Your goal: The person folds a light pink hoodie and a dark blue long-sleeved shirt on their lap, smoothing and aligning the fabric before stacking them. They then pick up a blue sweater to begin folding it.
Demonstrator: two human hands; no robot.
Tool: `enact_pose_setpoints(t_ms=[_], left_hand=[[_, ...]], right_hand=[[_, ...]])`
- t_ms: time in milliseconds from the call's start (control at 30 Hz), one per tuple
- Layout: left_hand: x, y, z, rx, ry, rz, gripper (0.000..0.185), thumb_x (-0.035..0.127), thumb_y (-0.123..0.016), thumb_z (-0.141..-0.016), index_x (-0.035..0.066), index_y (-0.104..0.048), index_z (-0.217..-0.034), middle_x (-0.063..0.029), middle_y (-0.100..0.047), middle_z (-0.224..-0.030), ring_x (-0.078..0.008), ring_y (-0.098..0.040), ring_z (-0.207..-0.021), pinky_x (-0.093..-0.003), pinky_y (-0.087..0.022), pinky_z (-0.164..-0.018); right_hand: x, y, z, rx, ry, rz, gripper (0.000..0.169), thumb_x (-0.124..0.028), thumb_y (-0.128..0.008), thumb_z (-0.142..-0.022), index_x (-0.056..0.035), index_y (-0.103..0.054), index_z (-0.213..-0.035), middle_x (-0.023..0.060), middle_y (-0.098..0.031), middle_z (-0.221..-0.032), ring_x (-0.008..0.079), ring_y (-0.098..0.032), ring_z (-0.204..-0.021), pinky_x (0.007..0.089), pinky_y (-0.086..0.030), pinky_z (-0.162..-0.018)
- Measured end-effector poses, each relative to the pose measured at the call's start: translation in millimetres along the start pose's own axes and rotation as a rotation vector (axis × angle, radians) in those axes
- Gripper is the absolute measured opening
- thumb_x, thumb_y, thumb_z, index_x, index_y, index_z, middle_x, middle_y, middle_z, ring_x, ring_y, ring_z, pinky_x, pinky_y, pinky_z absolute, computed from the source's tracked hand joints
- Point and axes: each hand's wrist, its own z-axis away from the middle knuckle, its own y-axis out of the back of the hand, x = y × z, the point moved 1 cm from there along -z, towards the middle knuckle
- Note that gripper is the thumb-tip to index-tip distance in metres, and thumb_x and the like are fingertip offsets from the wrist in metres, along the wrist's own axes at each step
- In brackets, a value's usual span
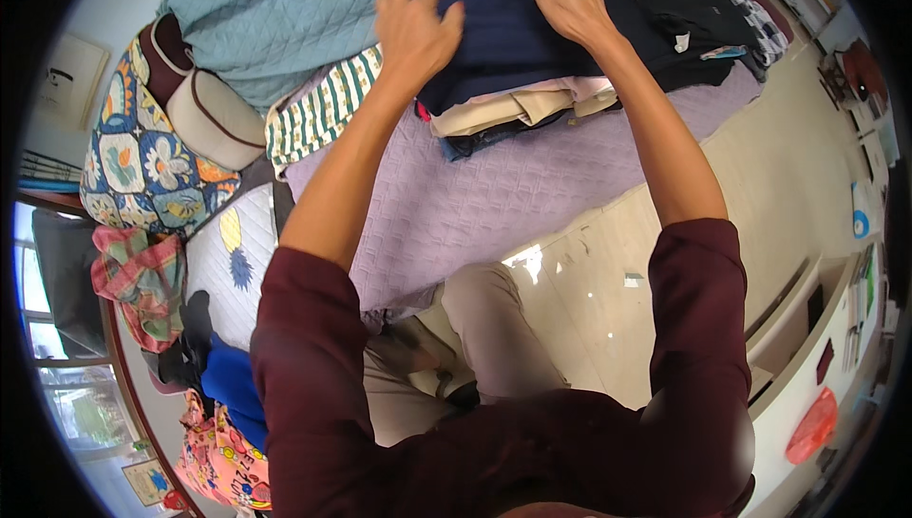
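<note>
Both arms reach forward over a navy blue garment (499,34), which lies on top of a stack of folded clothes. My left hand (417,30) is at the garment's left edge, fingers spread and slightly blurred; whether it touches the cloth is unclear. At the upper right of the garment my right hand (568,2) rests with its fingers apart, palm down. Below the navy cloth, folded beige fabric (491,115) shows, with a bit of pink cloth above it. Dark denim (477,142) lies at the bottom of the stack.
A lilac quilted cover (442,212) lies beneath the stack. Black clothes (677,12) are on the right, a striped patterned cloth (324,108) on the left. A light blue quilt (271,19) lies at the back. A white drawer unit (805,354) stands at right on the tiled floor.
</note>
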Motion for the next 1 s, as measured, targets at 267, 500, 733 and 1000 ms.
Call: enact_pose_setpoints(t_ms=[267,500,733,1000], left_hand=[[-5.4,-78.8,64.2,-0.419,0.206,0.245,0.099,0.087,-0.053,-0.066,0.030,-0.041,-0.146,-0.0257,-0.020,-0.155,-0.0482,-0.011,-0.144,-0.0619,-0.011,-0.113],[-6.3,-51.8,127.8,-0.174,0.265,0.300,0.090,0.078,-0.053,-0.075,0.024,-0.042,-0.146,-0.0264,-0.029,-0.152,-0.0466,-0.022,-0.141,-0.0570,-0.019,-0.113],[8.2,83.7,277.1,-0.632,0.349,0.379,0.068,0.044,-0.068,-0.081,0.017,-0.048,-0.141,-0.0221,-0.038,-0.148,-0.0373,-0.031,-0.139,-0.0540,-0.026,-0.111],[-9.9,436.3,526.8,0.168,0.920,-0.807,0.055,0.008,-0.070,-0.069,0.003,-0.057,-0.121,-0.0201,-0.056,-0.121,-0.0384,-0.051,-0.114,-0.0444,-0.039,-0.099]], right_hand=[[58.3,-108.8,12.6,-0.461,0.120,0.280,0.057,-0.055,-0.038,-0.097,-0.0299,-0.036,-0.148,0.0114,-0.034,-0.153,0.0297,-0.030,-0.142,0.0488,-0.021,-0.115],[63.7,-133.8,19.0,-0.436,-0.057,0.209,0.062,-0.068,-0.033,-0.092,-0.0485,-0.022,-0.149,0.0068,-0.022,-0.160,0.0421,-0.015,-0.146,0.0658,-0.012,-0.111],[79.0,-127.8,17.2,-0.528,-0.111,0.329,0.057,-0.063,-0.023,-0.097,-0.0460,-0.017,-0.151,0.0102,-0.027,-0.157,0.0404,-0.022,-0.144,0.0726,-0.014,-0.106],[-160.8,-0.4,179.6,0.129,0.340,0.045,0.050,-0.038,-0.048,-0.099,-0.0107,-0.049,-0.141,0.0168,-0.048,-0.142,0.0379,-0.042,-0.133,0.0574,-0.031,-0.106]])
